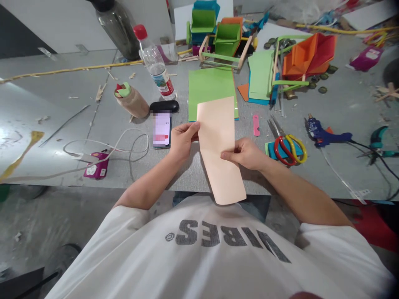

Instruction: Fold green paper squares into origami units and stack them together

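A long sheet of pale peach paper [218, 141] is held up in front of me, over the table's front edge. My left hand [183, 139] pinches its left side, thumb on the face towards me. On the opposite side, lower down, my right hand [246, 153] grips the sheet the same way. The fingers behind the paper are hidden. Beyond it lie green sheets [210, 83], partly covered by the peach paper's top. To the right are a pink cutter [256, 125] and scissors [288, 149] with red and yellow handles, resting on small blue paper pieces.
A phone [161, 129], a black case [164, 106], a water bottle [157, 70] and a paper-filled cup [132, 99] stand left. Paper-and-stick models [229, 39] sit at the back. A blue glue gun [327, 133] and its cable lie right; a purple power adapter [96, 165] lies left.
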{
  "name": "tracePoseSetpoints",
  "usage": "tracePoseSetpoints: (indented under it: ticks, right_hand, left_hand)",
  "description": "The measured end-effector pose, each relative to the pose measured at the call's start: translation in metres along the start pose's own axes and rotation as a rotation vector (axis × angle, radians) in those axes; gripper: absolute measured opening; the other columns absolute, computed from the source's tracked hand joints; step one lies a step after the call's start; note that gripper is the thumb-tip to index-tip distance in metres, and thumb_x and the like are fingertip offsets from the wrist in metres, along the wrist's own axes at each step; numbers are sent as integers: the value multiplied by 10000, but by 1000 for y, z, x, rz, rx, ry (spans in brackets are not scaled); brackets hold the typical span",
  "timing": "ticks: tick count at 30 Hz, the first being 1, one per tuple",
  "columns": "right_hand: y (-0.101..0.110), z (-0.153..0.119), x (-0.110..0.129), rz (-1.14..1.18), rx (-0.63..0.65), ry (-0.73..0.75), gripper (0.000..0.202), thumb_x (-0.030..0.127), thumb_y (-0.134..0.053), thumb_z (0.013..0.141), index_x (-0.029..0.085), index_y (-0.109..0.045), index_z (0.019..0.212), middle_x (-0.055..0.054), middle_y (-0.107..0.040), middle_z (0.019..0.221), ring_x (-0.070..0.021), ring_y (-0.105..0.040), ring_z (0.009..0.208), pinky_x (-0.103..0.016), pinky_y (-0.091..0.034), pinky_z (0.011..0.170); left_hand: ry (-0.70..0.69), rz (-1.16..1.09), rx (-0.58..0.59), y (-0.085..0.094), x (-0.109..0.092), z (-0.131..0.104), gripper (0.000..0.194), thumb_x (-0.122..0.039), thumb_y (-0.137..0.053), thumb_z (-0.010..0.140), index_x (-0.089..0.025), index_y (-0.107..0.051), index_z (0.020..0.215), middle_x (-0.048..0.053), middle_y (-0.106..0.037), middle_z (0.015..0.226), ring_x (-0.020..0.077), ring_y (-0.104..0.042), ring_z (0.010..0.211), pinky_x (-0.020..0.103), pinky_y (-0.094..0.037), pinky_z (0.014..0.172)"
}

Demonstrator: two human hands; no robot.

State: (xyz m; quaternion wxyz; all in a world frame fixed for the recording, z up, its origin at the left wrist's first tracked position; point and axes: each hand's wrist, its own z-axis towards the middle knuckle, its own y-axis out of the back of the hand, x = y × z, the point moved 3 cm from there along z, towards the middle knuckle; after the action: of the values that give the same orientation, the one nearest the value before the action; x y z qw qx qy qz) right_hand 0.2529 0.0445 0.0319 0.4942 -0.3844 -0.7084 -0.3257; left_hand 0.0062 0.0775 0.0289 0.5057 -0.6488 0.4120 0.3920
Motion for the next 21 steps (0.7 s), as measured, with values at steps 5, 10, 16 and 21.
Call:
tracePoseSetpoints:
  ticks: [5,10,16,21]
  right_hand:
    - [-8,-3,-1,-55,83,-24,439,583,-1060,760,189,-865,760,-44,-776,748,-205,-676,688,-319,-517,637]
    - [-11,-1,0,-52,112,-19,483,601,-1067,739,194,-809,717,-22,-730,704,-181,-642,665,-297,-484,621]
    - [4,0,-2,-194,250,-120,443,612,-1009,757,190,-880,795,-46,-808,784,-206,-711,698,-293,-500,609]
    - [25,4,4,-377,486,-146,365,575,-1021,851,222,-935,885,-48,-885,854,-240,-778,701,-306,-512,582]
  left_hand:
    - [-62,-47,-70,5,-5,13,514,-560,-1176,788,-229,-784,805,-33,-748,727,112,-714,663,259,-606,668]
    - [-97,-36,-123,8,-9,18,459,-471,-1118,860,-236,-728,799,-35,-747,754,100,-691,681,238,-569,672]
    - [-285,24,-360,30,-29,34,427,-460,-986,982,-265,-651,801,-38,-672,742,119,-652,684,252,-520,664]
    - [-593,292,-162,29,-56,10,220,-430,-895,1025,-296,-771,900,26,-777,932,208,-770,895,378,-657,924]
